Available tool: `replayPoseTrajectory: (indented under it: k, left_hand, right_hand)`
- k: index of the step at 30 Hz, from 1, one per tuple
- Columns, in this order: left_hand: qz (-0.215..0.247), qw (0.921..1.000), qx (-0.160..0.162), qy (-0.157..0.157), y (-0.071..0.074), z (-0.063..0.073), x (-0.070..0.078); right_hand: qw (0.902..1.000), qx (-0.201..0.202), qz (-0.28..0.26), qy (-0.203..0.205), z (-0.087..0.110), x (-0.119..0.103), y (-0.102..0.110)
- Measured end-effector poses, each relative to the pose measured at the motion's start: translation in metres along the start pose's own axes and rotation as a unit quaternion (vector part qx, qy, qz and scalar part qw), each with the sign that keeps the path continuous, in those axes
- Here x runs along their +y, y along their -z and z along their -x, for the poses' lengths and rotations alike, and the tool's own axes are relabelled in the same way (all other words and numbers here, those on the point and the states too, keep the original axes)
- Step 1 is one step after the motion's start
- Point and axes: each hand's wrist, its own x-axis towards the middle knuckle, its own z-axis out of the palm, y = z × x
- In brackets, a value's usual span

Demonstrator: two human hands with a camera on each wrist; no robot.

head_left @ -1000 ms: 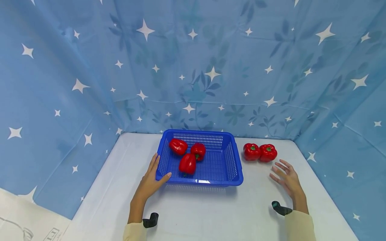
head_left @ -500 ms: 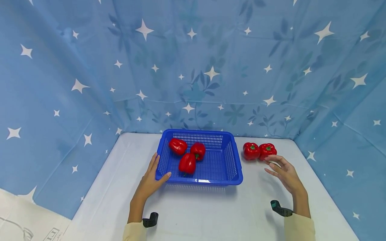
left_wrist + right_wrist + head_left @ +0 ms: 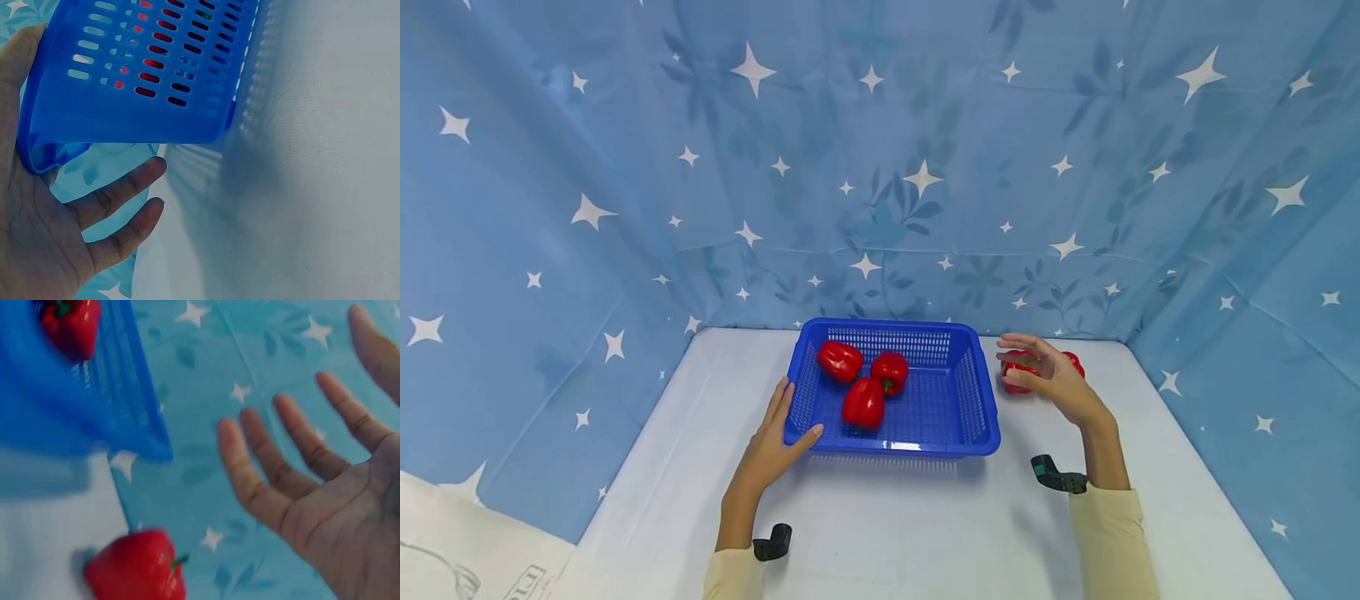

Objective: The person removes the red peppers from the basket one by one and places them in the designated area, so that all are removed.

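A blue plastic basket (image 3: 936,417) holds three red bell peppers, one at the back left (image 3: 840,361), one in the middle (image 3: 890,371) and one nearer the front (image 3: 862,405). My left hand (image 3: 763,454) touches the basket's front left corner, fingers along the side and thumb along the front rim. In the left wrist view, two fingers of that hand (image 3: 37,231) stretch out below the rim. My right hand (image 3: 1067,387), fingers spread and slightly bent, hovers over a red bell pepper (image 3: 1017,388) right of the basket. Another pepper (image 3: 1074,363) is mostly hidden behind that hand.
Everything stands on a white table (image 3: 895,533). A blue curtain (image 3: 880,167) with white stars hangs along the back and both sides. A black wrist camera (image 3: 1058,477) sits at the right wrist, another (image 3: 772,543) at the left.
My right hand has moved left and away from me, from in front of the two loose peppers to over the left one. The left hand keeps its place on the basket.
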Motion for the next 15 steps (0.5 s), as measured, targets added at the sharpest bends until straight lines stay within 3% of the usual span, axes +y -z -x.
replayPoseTrajectory:
  k: [7,15]
  left_hand:
    - [0.000,1.0000,0.002,0.005,-0.001,0.000,-0.001]
    - [0.002,0.9999,0.011,0.004,-0.004,0.001,-0.001]
  right_hand:
    - [0.9978,-0.054,0.037,-0.008,-0.032,-0.019,-0.019]
    - [0.9924,-0.109,0.045,-0.032,-0.062,-0.021,-0.041]
